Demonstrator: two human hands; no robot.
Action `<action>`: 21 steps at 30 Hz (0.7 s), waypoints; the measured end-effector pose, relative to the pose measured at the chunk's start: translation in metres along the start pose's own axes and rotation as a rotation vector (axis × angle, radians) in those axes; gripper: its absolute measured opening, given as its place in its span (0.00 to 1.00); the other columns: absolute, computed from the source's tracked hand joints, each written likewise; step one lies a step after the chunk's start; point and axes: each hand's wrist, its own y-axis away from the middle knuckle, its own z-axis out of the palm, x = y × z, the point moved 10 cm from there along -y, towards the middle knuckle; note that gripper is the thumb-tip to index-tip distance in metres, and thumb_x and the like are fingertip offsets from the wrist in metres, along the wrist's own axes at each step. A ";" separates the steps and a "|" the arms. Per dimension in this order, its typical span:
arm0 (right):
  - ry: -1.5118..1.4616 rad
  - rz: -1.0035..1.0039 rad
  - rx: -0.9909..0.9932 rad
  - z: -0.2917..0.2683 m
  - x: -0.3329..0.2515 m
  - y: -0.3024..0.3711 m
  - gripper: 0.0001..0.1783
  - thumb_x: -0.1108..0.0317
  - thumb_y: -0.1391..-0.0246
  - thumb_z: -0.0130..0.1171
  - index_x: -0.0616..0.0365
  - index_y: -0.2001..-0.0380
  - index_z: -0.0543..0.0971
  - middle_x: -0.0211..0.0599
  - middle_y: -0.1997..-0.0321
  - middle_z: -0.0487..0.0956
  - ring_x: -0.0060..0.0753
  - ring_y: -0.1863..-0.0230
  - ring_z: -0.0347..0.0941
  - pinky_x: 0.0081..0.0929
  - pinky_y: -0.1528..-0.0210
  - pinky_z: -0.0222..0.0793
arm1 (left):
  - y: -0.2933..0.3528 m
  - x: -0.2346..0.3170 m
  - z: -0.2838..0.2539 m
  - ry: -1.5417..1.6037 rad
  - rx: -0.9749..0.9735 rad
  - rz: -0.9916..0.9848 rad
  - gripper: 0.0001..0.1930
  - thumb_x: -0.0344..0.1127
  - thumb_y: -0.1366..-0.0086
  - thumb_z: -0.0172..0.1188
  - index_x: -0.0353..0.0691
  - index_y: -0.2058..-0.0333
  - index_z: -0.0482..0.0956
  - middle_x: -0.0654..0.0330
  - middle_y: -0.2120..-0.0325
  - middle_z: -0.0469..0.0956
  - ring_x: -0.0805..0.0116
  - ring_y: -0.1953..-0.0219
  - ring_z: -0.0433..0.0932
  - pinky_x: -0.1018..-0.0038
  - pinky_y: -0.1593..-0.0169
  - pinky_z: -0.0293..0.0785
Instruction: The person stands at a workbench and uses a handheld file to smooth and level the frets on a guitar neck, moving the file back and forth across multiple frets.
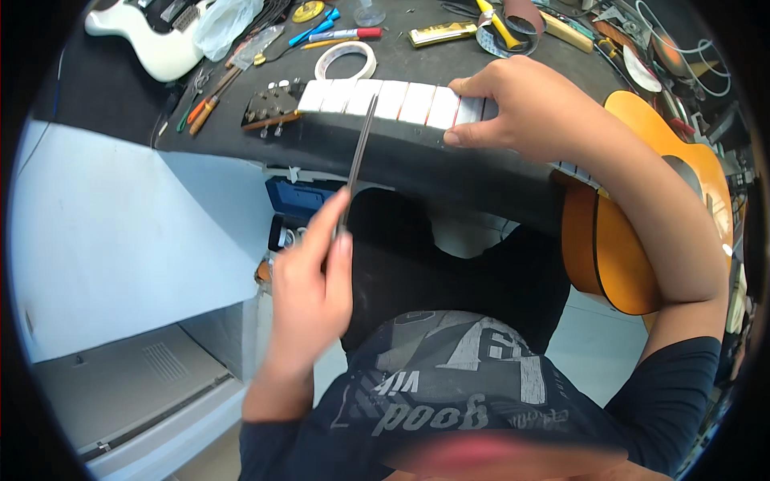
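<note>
An acoustic guitar (622, 240) with an orange body lies along the bench edge, its headstock (269, 106) pointing left. White tape strips (389, 98) cover the fretboard, with thin fret lines showing between them. My left hand (309, 280) is closed around a slim metal file (361, 152), slightly blurred. The file slants up from the fist, and its far end lies over the taped fretboard. My right hand (521, 104) grips the neck further right, fingers at the far edge and thumb at the near edge. The forearm passes over the guitar body.
Just behind the neck lies a tape roll (345, 61). Markers (345, 34), a yellow box (443, 34) and a yellow-handled tool (499, 26) are further back. A white guitar body (156, 44) rests at far left. Below the bench sits an open blue case (297, 196).
</note>
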 end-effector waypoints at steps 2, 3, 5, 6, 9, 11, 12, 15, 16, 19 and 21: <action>-0.019 -0.023 0.048 0.001 0.010 -0.001 0.34 0.46 0.37 0.75 0.64 0.40 0.88 0.56 0.58 0.91 0.48 0.58 0.91 0.39 0.48 0.85 | -0.048 0.003 0.010 -0.025 -0.085 -0.085 0.21 0.26 0.23 0.59 0.32 0.34 0.81 0.43 0.70 0.85 0.64 0.73 0.80 0.68 0.61 0.78; -0.018 -0.023 0.049 -0.003 0.009 -0.001 0.34 0.46 0.37 0.75 0.64 0.40 0.88 0.56 0.58 0.91 0.48 0.58 0.91 0.39 0.48 0.85 | -0.071 0.004 0.016 -0.043 -0.103 -0.086 0.21 0.28 0.22 0.59 0.32 0.34 0.81 0.43 0.69 0.85 0.63 0.73 0.81 0.68 0.60 0.78; -0.056 0.043 -0.044 -0.002 0.007 0.000 0.34 0.47 0.37 0.75 0.65 0.39 0.88 0.57 0.57 0.91 0.48 0.58 0.91 0.39 0.48 0.85 | -0.096 -0.007 0.024 0.073 -0.145 -0.163 0.20 0.31 0.21 0.59 0.32 0.34 0.81 0.43 0.68 0.85 0.63 0.71 0.80 0.68 0.58 0.78; -0.056 0.046 -0.044 0.000 0.013 0.002 0.34 0.47 0.37 0.75 0.65 0.39 0.88 0.57 0.57 0.91 0.48 0.58 0.91 0.39 0.48 0.85 | -0.093 -0.001 0.025 0.056 -0.141 -0.139 0.21 0.29 0.21 0.59 0.32 0.34 0.80 0.42 0.67 0.86 0.64 0.69 0.82 0.68 0.56 0.79; -0.049 -0.002 0.069 0.001 0.023 0.002 0.35 0.47 0.37 0.74 0.65 0.39 0.87 0.56 0.57 0.91 0.48 0.57 0.91 0.40 0.46 0.85 | -0.030 0.003 0.013 -0.014 -0.081 -0.029 0.22 0.26 0.22 0.59 0.31 0.33 0.80 0.42 0.66 0.87 0.67 0.67 0.85 0.69 0.56 0.79; 0.027 -0.072 0.128 -0.004 0.003 -0.001 0.36 0.46 0.38 0.74 0.66 0.38 0.87 0.56 0.56 0.91 0.50 0.57 0.91 0.41 0.44 0.85 | 0.018 -0.010 -0.003 0.016 -0.064 -0.135 0.23 0.24 0.23 0.59 0.30 0.32 0.79 0.44 0.67 0.87 0.70 0.69 0.83 0.72 0.58 0.78; 0.025 -0.078 0.129 -0.007 -0.003 -0.003 0.36 0.46 0.38 0.74 0.66 0.38 0.87 0.56 0.56 0.91 0.50 0.57 0.91 0.41 0.44 0.85 | 0.022 -0.008 -0.007 0.057 -0.043 -0.159 0.22 0.26 0.22 0.59 0.32 0.32 0.80 0.45 0.68 0.86 0.71 0.71 0.82 0.71 0.60 0.78; -0.048 0.020 0.019 -0.004 0.007 0.002 0.38 0.45 0.39 0.76 0.66 0.38 0.86 0.59 0.52 0.89 0.56 0.48 0.87 0.43 0.40 0.79 | -0.039 -0.002 0.012 -0.037 -0.132 -0.222 0.21 0.28 0.21 0.59 0.35 0.32 0.80 0.43 0.68 0.85 0.68 0.70 0.83 0.69 0.60 0.78; -0.046 0.026 0.002 -0.004 0.010 0.001 0.38 0.44 0.39 0.76 0.66 0.38 0.86 0.59 0.52 0.89 0.56 0.48 0.87 0.43 0.40 0.79 | -0.064 0.005 0.018 -0.045 -0.095 -0.142 0.21 0.30 0.21 0.59 0.36 0.33 0.80 0.44 0.71 0.84 0.66 0.72 0.82 0.68 0.60 0.77; -0.044 0.029 0.005 -0.002 0.013 0.003 0.38 0.44 0.38 0.76 0.65 0.37 0.86 0.59 0.51 0.90 0.56 0.47 0.87 0.43 0.39 0.79 | -0.091 -0.002 0.026 0.027 -0.084 -0.074 0.21 0.30 0.21 0.58 0.35 0.33 0.80 0.50 0.76 0.80 0.68 0.76 0.74 0.69 0.64 0.75; -0.046 0.045 0.031 -0.004 0.020 0.005 0.38 0.44 0.38 0.76 0.64 0.37 0.86 0.58 0.51 0.90 0.56 0.47 0.87 0.43 0.39 0.79 | -0.055 0.005 0.020 -0.047 -0.132 -0.130 0.21 0.28 0.21 0.58 0.34 0.33 0.80 0.53 0.76 0.79 0.73 0.74 0.76 0.72 0.64 0.75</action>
